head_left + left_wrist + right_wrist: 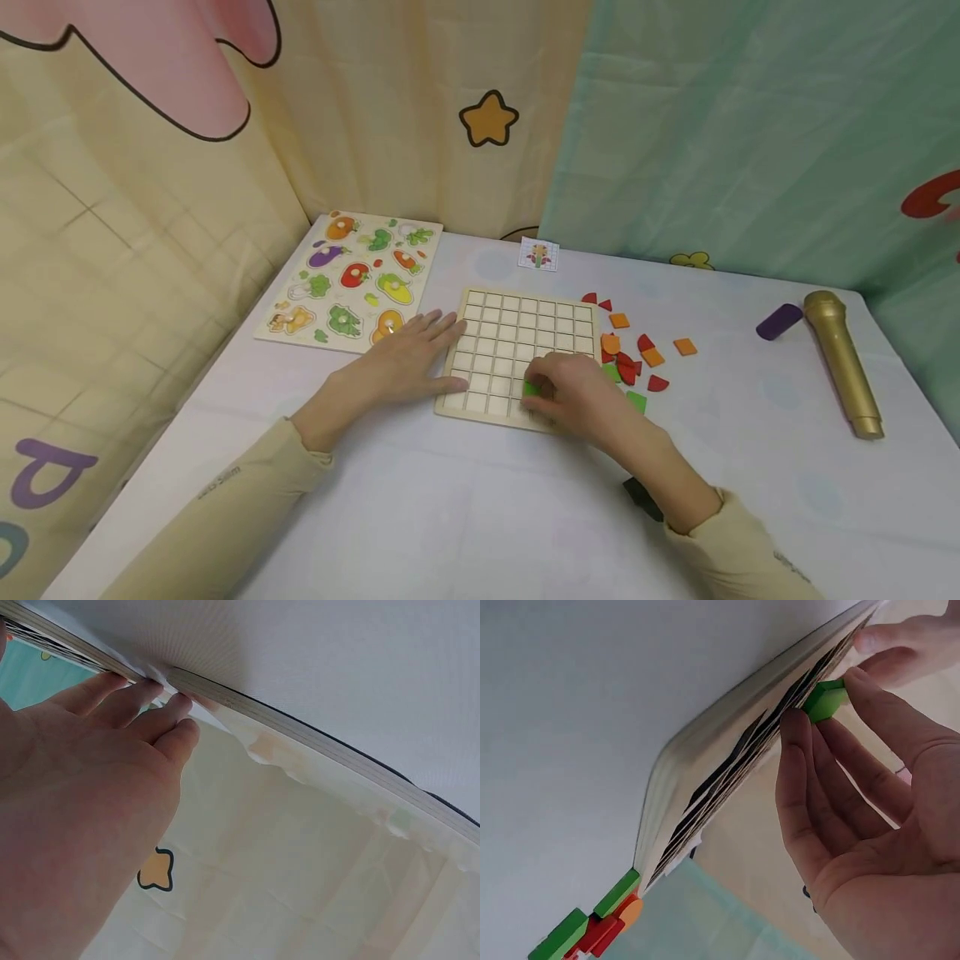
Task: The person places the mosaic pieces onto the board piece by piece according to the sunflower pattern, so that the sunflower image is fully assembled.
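A square wooden grid board (pixel 495 342) lies on the table in front of the person. Over its lower part the right hand (pixel 577 392) pinches a small green square tile (pixel 826 702) between thumb and fingers, close against the grid in the right wrist view. The left hand (pixel 408 358) rests along the board's left edge with fingers extended, fingertips and thumb at the rim. Just right of the board lie loose red, orange and green pieces, among them a red quarter-round piece (pixel 657 383) and an orange square (pixel 685 346).
A vegetable puzzle board (pixel 345 283) lies at the back left, near the left hand. Behind the grid board is a small picture card (pixel 538 254). A gold microphone (pixel 843 362) and a purple cylinder (pixel 778 322) lie at right. A black object (pixel 642 498) shows beside the right forearm.
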`<act>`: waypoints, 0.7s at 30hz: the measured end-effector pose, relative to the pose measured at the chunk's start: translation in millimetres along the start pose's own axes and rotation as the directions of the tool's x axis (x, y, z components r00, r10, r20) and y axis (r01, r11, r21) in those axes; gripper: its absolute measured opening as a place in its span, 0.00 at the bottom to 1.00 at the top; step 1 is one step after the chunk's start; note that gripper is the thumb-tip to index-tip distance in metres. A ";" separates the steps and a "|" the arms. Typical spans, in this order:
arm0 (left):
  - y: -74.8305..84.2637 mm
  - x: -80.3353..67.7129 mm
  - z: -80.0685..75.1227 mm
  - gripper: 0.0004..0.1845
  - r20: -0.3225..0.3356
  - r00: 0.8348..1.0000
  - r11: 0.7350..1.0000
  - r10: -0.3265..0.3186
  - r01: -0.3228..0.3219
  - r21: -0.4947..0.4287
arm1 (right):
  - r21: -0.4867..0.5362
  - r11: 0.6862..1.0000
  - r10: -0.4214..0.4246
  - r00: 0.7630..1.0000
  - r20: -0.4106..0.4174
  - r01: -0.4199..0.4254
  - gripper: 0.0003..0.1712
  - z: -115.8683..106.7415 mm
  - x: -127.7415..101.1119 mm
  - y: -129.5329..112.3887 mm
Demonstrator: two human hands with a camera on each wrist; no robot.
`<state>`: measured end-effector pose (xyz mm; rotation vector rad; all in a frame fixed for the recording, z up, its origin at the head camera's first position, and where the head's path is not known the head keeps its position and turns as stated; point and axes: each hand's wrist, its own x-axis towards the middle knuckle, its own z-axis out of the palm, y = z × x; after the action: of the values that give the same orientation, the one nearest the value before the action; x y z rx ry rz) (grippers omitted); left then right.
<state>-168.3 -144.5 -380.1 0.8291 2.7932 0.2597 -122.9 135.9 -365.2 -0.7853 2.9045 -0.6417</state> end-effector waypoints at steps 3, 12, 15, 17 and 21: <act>-0.1 0.0 -0.4 0.52 0.001 1.000 1.000 0.000 0.000 -0.001 | 0.011 1.000 -0.009 1.000 0.011 0.008 0.15 4.7 1.2 -2.2; 0.9 0.1 -0.1 0.52 0.006 1.000 1.000 0.004 -0.004 -0.015 | 0.013 0.999 -0.051 0.998 0.039 0.051 0.11 7.5 -0.9 -4.0; 1.0 0.5 0.2 0.52 0.010 1.000 1.000 0.000 0.001 -0.012 | 0.008 0.998 -0.064 0.997 0.042 0.064 0.10 8.3 -1.5 -4.5; 0.8 0.6 0.1 0.52 0.010 1.000 1.000 -0.003 0.003 -0.009 | 0.005 0.998 -0.066 0.997 0.042 0.065 0.10 8.6 -1.6 -4.9; 0.7 -0.2 -0.5 0.52 0.009 1.000 1.000 -0.007 0.007 -0.009 | 0.011 0.997 -0.074 0.996 0.046 0.074 0.10 8.3 -1.5 -6.2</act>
<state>-167.9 -144.1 -379.4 0.8165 2.7838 0.2668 -117.4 128.7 -370.3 -0.8979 2.8404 -0.6346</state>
